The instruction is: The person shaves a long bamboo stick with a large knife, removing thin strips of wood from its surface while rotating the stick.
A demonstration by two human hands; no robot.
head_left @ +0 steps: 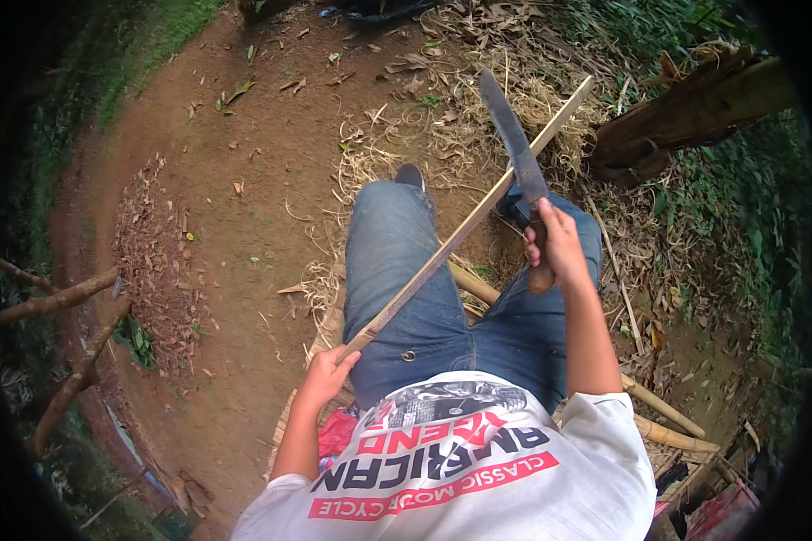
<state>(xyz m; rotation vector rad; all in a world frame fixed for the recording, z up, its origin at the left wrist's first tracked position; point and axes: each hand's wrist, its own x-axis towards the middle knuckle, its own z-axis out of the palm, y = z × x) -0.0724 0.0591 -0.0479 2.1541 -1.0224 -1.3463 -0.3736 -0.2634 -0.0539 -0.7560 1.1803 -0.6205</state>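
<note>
In my right hand (pixel 557 242) is a machete (pixel 516 140), gripped by its wooden handle with the dark blade pointing away from me. A long, narrow bamboo strip (pixel 451 242) runs slantwise over my lap, from near left to far right. My left hand (pixel 327 374) is closed round its near end, beside my left thigh. The machete's blade crosses the strip near its far part; whether the edge touches the wood I cannot tell. Beneath both lie my legs in blue jeans (pixel 392 243).
Pale curled shavings (pixel 460 117) litter the ground beyond my feet. A thick trunk (pixel 686 117) lies at the far right. Bamboo poles (pixel 668 433) are at my near right, and rough branches (pixel 72 365) stand at the left. Bare brown soil (pixel 262 189) spreads to the left.
</note>
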